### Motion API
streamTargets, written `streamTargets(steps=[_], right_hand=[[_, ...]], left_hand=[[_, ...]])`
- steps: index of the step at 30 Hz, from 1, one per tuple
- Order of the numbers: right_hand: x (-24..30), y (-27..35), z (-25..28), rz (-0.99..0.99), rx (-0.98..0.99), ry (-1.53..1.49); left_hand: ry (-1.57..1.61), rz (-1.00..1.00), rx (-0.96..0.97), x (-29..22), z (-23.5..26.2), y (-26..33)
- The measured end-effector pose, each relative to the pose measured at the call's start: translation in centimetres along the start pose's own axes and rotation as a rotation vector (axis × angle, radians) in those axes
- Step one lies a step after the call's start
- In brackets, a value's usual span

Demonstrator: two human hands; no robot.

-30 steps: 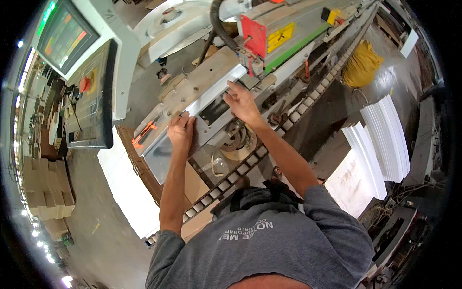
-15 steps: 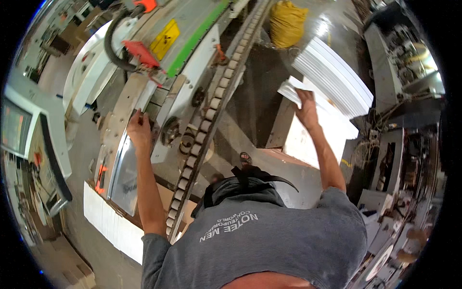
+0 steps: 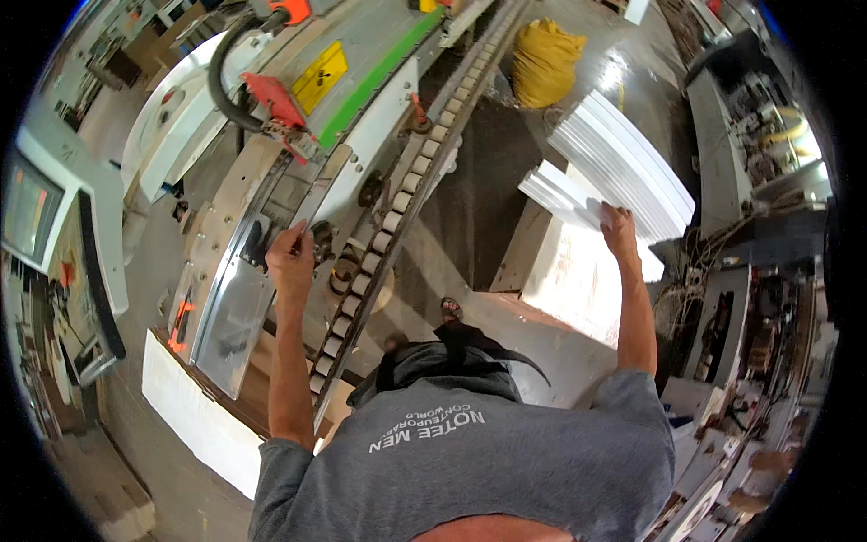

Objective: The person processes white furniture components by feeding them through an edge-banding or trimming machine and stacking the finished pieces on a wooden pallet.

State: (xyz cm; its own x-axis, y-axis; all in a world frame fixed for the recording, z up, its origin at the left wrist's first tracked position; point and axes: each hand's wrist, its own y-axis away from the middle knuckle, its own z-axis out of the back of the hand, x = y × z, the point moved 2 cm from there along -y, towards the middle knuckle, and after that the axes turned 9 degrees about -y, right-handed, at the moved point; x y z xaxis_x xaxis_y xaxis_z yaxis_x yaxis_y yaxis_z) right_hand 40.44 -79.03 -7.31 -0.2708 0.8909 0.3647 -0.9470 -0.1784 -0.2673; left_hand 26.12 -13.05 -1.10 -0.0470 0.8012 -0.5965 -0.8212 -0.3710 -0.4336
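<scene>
My left hand (image 3: 291, 262) is above the front edge of the long machine, its fingers curled together in a pinch. Whatever may be between those fingertips is too small to make out. Beneath and beside it are a shiny metal guide (image 3: 230, 294) and a clear plate (image 3: 237, 334). On my right, a low pile of long white strips (image 3: 560, 191) lies on a pale board-topped stand (image 3: 573, 280). My right hand (image 3: 620, 230) has its fingers closed at the near edge of these white strips. A taller stack of white panels (image 3: 623, 163) lies just beyond.
A roller chain conveyor (image 3: 393, 221) runs diagonally between me and the machine body (image 3: 379, 99). A yellow sack (image 3: 546, 63) stands on the floor at the far end. A control screen (image 3: 32, 212) is at far left. Cluttered equipment (image 3: 750, 334) lines the right side.
My left hand has shifted right and slightly nearer, off the metal guide. My right hand has slid right and nearer along the white strips. The whole view has shifted slightly.
</scene>
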Motion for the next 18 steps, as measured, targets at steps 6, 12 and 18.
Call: streamTargets(steps=[6, 12, 18], right_hand=[[9.7, -1.0, 2.2, 0.018, 0.161, -0.014], [31.0, -2.4, 0.6, 0.521, 0.325, -0.276], [50.5, -1.9, -5.2, 0.939, 0.664, -0.562]], left_hand=[[-0.058, -0.078, -0.032, -1.9, 3.2, 1.8], [-0.205, -0.436, -0.015, -6.9, 8.4, 2.7], [-0.490, -0.363, 0.220, -3.7, 14.6, 6.2]])
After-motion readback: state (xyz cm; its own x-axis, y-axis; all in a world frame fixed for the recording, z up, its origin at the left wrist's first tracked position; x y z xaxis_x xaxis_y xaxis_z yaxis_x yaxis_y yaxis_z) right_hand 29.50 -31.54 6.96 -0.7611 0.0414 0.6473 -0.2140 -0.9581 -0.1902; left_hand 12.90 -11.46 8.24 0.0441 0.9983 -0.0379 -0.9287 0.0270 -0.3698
